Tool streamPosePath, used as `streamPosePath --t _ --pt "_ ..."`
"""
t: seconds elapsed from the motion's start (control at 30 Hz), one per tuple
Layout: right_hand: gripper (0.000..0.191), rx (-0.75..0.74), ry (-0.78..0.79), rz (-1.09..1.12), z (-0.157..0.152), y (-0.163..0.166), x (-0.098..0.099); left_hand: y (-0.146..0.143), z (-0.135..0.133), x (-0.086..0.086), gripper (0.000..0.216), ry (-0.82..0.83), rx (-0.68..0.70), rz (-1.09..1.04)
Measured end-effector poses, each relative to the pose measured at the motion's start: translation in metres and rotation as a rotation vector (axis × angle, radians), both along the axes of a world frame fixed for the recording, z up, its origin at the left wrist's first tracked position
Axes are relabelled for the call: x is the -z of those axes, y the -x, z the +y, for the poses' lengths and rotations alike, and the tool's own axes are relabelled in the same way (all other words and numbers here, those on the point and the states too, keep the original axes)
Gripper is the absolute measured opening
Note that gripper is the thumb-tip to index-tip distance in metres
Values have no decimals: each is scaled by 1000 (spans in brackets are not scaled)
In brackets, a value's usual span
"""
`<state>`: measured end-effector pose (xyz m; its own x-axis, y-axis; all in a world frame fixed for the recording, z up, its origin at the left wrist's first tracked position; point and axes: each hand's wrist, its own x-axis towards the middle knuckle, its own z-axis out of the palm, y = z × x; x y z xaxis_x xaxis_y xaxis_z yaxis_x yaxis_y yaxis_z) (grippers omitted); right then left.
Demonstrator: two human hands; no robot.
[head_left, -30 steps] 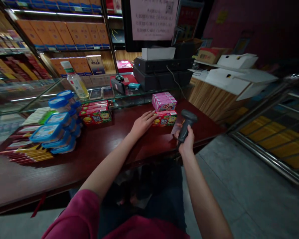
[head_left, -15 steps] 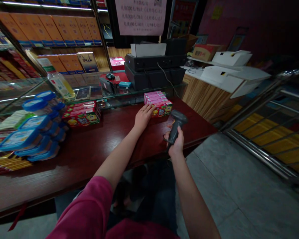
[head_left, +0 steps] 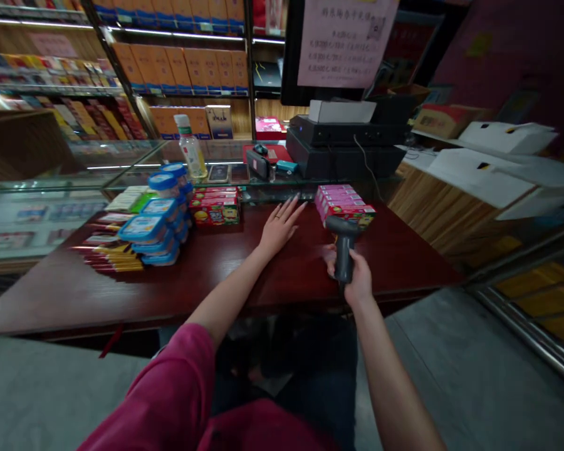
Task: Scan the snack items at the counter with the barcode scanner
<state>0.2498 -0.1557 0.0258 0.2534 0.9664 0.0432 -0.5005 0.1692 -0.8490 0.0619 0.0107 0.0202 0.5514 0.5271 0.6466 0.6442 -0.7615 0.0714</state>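
Observation:
My right hand (head_left: 357, 275) grips a dark grey barcode scanner (head_left: 344, 250) by its handle, its head just in front of a stack of pink and red boxes (head_left: 343, 203). With fingers stretched out, my left hand (head_left: 282, 225) is over the dark red wooden counter (head_left: 225, 269), apart from those boxes and holding nothing. More red boxes (head_left: 216, 207) lie to its left. Beside them stand blue-lidded plastic tubs (head_left: 153, 228), stacked in a pile, and a fan of slim packets (head_left: 115, 250) with red and yellow ends.
A clear bottle with yellowish liquid (head_left: 191, 150) stands on the glass display case (head_left: 136, 163) behind. A black cash drawer (head_left: 343, 156) sits at the back beneath a monitor bearing a pink notice (head_left: 343, 44). Metal railing (head_left: 531, 326) runs along the right.
My view has turned to the left. My left hand has come off the pink and red boxes and now sits left of them, fingers spread. The scanner stays in my right hand.

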Motion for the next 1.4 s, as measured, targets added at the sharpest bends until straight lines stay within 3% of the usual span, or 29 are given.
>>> streamPosePath --t 0.17,0.23,0.33,0.47,0.67,1.07,1.2,1.4 --pt "38 -223 -22 -28 37 73 -3 128 2 -5 71 -2 -274 10" --pt "38 -277 -8 -21 50 102 -1 162 3 -4 72 16 -386 -28" --pt "38 -315 18 -40 57 129 5 187 8 3 74 38 -527 -96" --pt "45 -333 18 -121 53 135 10 196 15 12 65 72 -572 -151" --pt "41 -281 -32 -213 42 134 10 200 8 10 48 -27 -317 -64" --pt "38 -275 -70 -249 36 132 13 208 9 19 44 -142 -148 -71" --pt "38 -253 -71 -251 36 132 13 205 5 18 45 -174 -130 -42" --pt "42 -261 -76 -255 33 135 7 203 -1 12 43 -61 -179 -20"
